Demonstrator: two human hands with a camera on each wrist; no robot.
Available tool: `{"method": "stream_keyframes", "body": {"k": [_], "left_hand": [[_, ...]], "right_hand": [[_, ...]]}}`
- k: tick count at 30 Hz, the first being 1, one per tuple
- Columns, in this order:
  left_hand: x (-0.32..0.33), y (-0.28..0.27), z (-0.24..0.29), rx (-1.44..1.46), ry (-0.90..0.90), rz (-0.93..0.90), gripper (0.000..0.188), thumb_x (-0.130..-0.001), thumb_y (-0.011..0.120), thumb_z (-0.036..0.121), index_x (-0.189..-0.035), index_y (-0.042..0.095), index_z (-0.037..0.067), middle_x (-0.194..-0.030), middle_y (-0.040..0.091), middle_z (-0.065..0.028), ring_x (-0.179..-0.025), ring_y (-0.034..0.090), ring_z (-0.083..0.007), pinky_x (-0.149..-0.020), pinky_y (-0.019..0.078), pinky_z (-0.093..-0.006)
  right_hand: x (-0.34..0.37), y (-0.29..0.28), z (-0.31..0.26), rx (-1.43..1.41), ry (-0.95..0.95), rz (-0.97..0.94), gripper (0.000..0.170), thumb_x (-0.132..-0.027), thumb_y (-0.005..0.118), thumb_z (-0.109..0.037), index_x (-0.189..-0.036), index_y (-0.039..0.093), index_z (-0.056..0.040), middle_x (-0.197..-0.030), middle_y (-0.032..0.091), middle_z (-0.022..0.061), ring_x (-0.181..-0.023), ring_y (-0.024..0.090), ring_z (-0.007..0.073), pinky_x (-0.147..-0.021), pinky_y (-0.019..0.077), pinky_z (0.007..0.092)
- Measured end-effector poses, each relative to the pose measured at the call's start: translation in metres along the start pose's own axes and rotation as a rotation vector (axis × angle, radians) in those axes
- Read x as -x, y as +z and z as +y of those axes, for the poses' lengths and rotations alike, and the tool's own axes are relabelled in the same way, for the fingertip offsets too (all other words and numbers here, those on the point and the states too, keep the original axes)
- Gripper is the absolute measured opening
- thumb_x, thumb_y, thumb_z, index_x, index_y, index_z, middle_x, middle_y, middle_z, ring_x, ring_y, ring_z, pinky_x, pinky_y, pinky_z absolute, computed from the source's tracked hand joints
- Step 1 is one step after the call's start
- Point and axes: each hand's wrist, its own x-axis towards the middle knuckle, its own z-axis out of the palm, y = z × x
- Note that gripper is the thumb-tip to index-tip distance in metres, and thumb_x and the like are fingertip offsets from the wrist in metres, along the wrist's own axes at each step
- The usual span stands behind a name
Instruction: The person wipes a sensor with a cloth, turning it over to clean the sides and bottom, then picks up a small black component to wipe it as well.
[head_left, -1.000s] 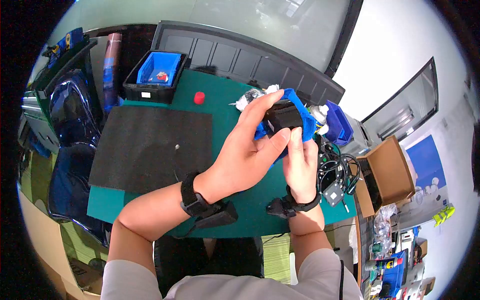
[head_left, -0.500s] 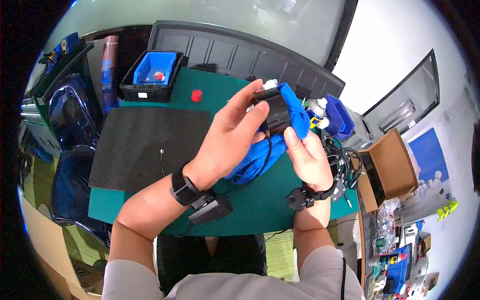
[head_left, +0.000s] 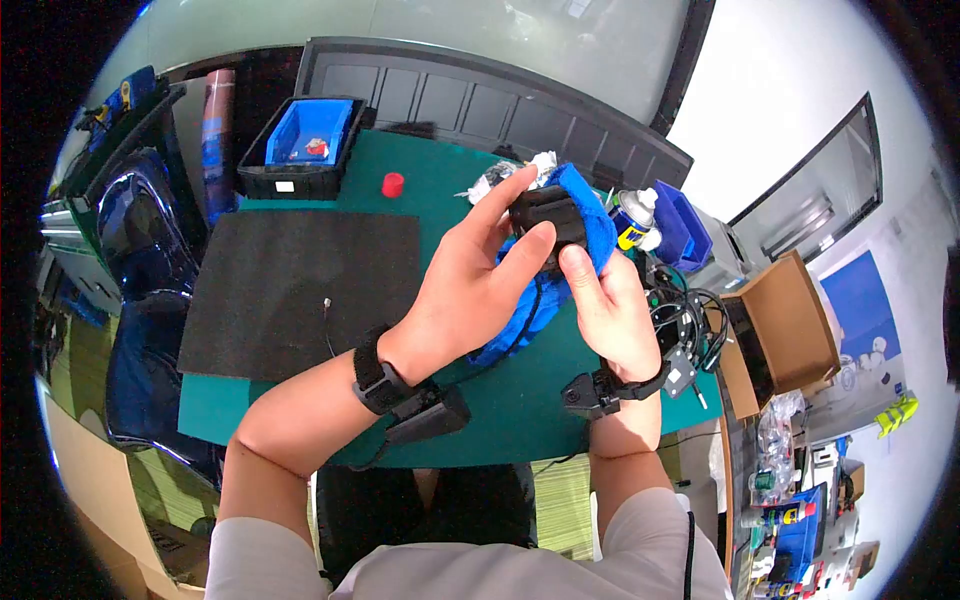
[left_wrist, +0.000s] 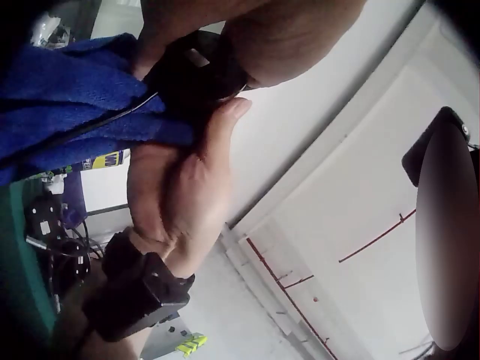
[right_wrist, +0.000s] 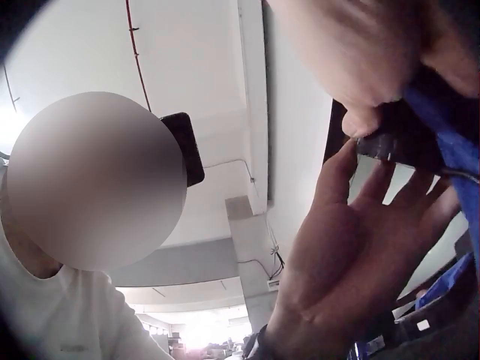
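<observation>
Above the table, both hands hold a dark, glossy black device [head_left: 550, 208] with a thin cable. My left hand [head_left: 462, 275] grips its near-left side between thumb and fingers. Bunched around the far-right side is a blue cloth [head_left: 600, 232], which also hangs below the device. My right hand [head_left: 622, 315] holds cloth and device together, its thumb pressed on the black edge and its other fingers mostly hidden behind the cloth. In the left wrist view, the cable runs across the blue cloth [left_wrist: 67, 97] from the black device [left_wrist: 196, 67].
A black foam mat [head_left: 300, 295] lies on the green table [head_left: 480, 425], left of the hands. Behind it are a black tray [head_left: 290, 185] with a blue bin [head_left: 310, 130] and a red cap [head_left: 392, 185]. To the right stand a spray can [head_left: 632, 215], tangled cables [head_left: 690, 320] and an open cardboard box [head_left: 790, 320].
Both hands have shifted a little, the right one outward to the right, and the device has been turned. The blue cloth, bunched behind it earlier, now hangs lower beneath the hands.
</observation>
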Motion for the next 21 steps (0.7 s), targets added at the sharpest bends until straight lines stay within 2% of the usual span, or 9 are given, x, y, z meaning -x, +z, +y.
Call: {"method": "stream_keyframes", "body": {"k": [5,8,9,12,14,15,19,20,21], "left_hand": [[-0.002,0.001,0.009,-0.021,-0.066,0.025,0.051,-0.096,0.056,0.013,-0.140,0.036,-0.003,-0.119,0.057,-0.0105,-0.105,0.055,-0.0142,-0.085,0.0488,-0.0261],[-0.005,-0.005,0.013,0.083,-0.162,0.047,0.049,-0.099,0.047,0.022,-0.142,0.035,0.001,-0.123,0.055,-0.0103,-0.108,0.057,-0.0164,-0.082,0.0538,-0.0295],[-0.007,-0.007,0.014,0.164,-0.199,0.053,0.049,-0.101,0.040,0.028,-0.143,0.033,0.004,-0.127,0.054,-0.0102,-0.111,0.058,-0.0177,-0.081,0.0571,-0.0326],[-0.010,-0.003,0.024,0.320,-0.143,0.173,0.048,-0.102,0.031,0.036,-0.135,0.041,0.002,-0.119,0.059,-0.0126,-0.111,0.059,-0.0253,-0.089,0.0544,-0.0469],[-0.013,-0.013,0.024,0.485,-0.166,0.184,0.045,-0.101,0.030,0.035,-0.121,0.051,0.001,-0.115,0.062,-0.0123,-0.108,0.060,-0.0274,-0.093,0.0510,-0.0510],[-0.014,-0.015,0.024,0.542,-0.130,0.207,0.042,-0.100,0.033,0.032,-0.117,0.046,-0.004,-0.111,0.055,-0.0171,-0.101,0.059,-0.0290,-0.084,0.0567,-0.0497],[-0.018,-0.025,0.020,0.630,-0.244,0.239,0.041,-0.099,0.028,0.029,-0.109,0.046,-0.007,-0.106,0.056,-0.0196,-0.098,0.058,-0.0329,-0.086,0.0563,-0.0533],[-0.019,-0.026,0.018,0.641,-0.268,0.244,0.042,-0.099,0.026,0.028,-0.108,0.046,-0.008,-0.105,0.056,-0.0207,-0.098,0.058,-0.0344,-0.087,0.0558,-0.0548],[-0.018,-0.025,0.018,0.647,-0.285,0.238,0.042,-0.099,0.026,0.028,-0.108,0.046,-0.008,-0.105,0.056,-0.0207,-0.098,0.058,-0.0344,-0.087,0.0558,-0.0548]], "right_hand": [[0.000,-0.008,0.001,-0.004,-0.055,-0.050,0.034,-0.099,0.052,-0.028,-0.120,0.058,-0.0023,-0.095,0.066,0.0072,-0.085,0.057,0.0116,-0.078,0.0474,0.0287],[0.000,-0.024,-0.004,0.018,0.045,-0.094,0.034,-0.100,0.050,-0.028,-0.120,0.059,-0.0022,-0.101,0.064,0.0020,-0.093,0.055,0.0096,-0.084,0.0455,0.0279],[0.002,-0.025,-0.007,0.032,0.099,0.007,0.035,-0.100,0.050,-0.029,-0.119,0.060,-0.0005,-0.102,0.063,-0.0010,-0.094,0.053,0.0090,-0.085,0.0448,0.0277],[0.000,-0.034,0.001,-0.115,0.033,0.427,0.030,-0.101,0.049,-0.031,-0.096,0.067,-0.0079,-0.077,0.056,-0.0097,-0.067,0.045,0.0012,-0.059,0.0357,0.0209],[0.003,-0.034,-0.031,-0.280,0.057,0.705,0.035,-0.101,0.048,-0.034,-0.103,0.067,-0.0038,-0.089,0.068,0.0014,-0.068,0.056,0.0049,-0.060,0.0445,0.0231],[0.004,-0.040,-0.037,-0.316,-0.027,0.781,0.038,-0.101,0.047,-0.034,-0.107,0.066,-0.0013,-0.093,0.071,0.0094,-0.065,0.060,0.0088,-0.057,0.0467,0.0233],[0.029,-0.082,-0.044,-0.148,-0.055,0.848,0.040,-0.100,0.049,-0.036,-0.105,0.065,-0.0001,-0.086,0.071,0.0120,-0.054,0.057,0.0126,-0.046,0.0413,0.0231],[0.038,-0.087,-0.044,-0.134,-0.055,0.950,0.036,-0.099,0.051,-0.034,-0.103,0.064,-0.0008,-0.086,0.070,0.0119,-0.054,0.057,0.0124,-0.045,0.0408,0.0239],[0.046,-0.090,-0.046,-0.095,-0.018,1.059,0.034,-0.098,0.054,-0.031,-0.106,0.064,0.0001,-0.091,0.070,0.0111,-0.062,0.061,0.0136,-0.052,0.0461,0.0242]]}}
